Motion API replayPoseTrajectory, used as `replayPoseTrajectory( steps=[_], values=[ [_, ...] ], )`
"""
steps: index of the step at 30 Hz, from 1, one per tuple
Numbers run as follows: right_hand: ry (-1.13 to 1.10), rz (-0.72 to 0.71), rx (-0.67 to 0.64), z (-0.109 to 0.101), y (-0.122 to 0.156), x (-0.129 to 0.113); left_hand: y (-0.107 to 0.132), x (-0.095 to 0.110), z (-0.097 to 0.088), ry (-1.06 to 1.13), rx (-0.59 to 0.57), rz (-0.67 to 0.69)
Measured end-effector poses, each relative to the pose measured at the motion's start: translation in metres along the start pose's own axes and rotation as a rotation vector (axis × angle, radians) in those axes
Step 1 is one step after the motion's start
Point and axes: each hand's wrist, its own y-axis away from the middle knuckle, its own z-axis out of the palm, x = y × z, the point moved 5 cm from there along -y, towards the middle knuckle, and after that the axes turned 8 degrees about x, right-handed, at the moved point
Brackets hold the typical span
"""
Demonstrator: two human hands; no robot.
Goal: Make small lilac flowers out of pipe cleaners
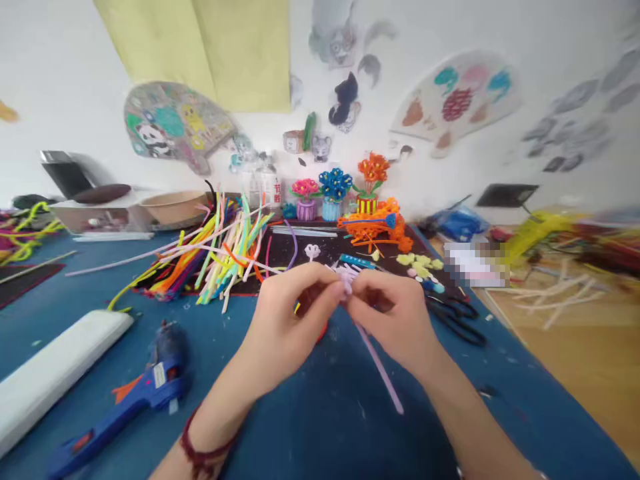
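Note:
Both hands meet over the middle of the blue table, fingertips nearly touching. My left hand (295, 313) pinches a small looped cluster of pale lilac pipe cleaner at its left side. My right hand (393, 310) grips the same lilac pipe cleaner (377, 363) from the right, and its straight tail hangs down toward the table front. Fingers partly cover the loops. Just beyond my hands, a small pale lilac flower shape (313, 251) of pipe cleaner rests on a black mat.
A blue glue gun (165, 373) and a white case (65, 373) lie at left. Behind are a pile of coloured pipe cleaners (210, 260), pots of pipe-cleaner flowers (333, 193) and an orange bundle (377, 230). Black scissors (457, 317) lie at right, near small pompoms (423, 263).

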Motion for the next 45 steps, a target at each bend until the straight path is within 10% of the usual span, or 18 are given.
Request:
replayPoseTrajectory(
  steps=[9, 23, 35, 45],
  values=[
    [0.038, -0.063, 0.098, -0.002, 0.000, -0.001, 0.003, -0.002, 0.002, -0.028, 0.021, 0.019],
    [-0.137, 0.360, -0.004, -0.003, -0.009, 0.015, 0.009, -0.009, 0.007, -0.397, 0.085, 0.244],
    [0.229, -0.205, 0.155, -0.006, -0.002, -0.008, -0.001, -0.015, 0.000, -0.070, 0.072, -0.064],
    [0.255, -0.406, 0.195, -0.006, 0.005, -0.017, -0.001, -0.022, 0.001, 0.363, 0.036, -0.279]
  ],
)
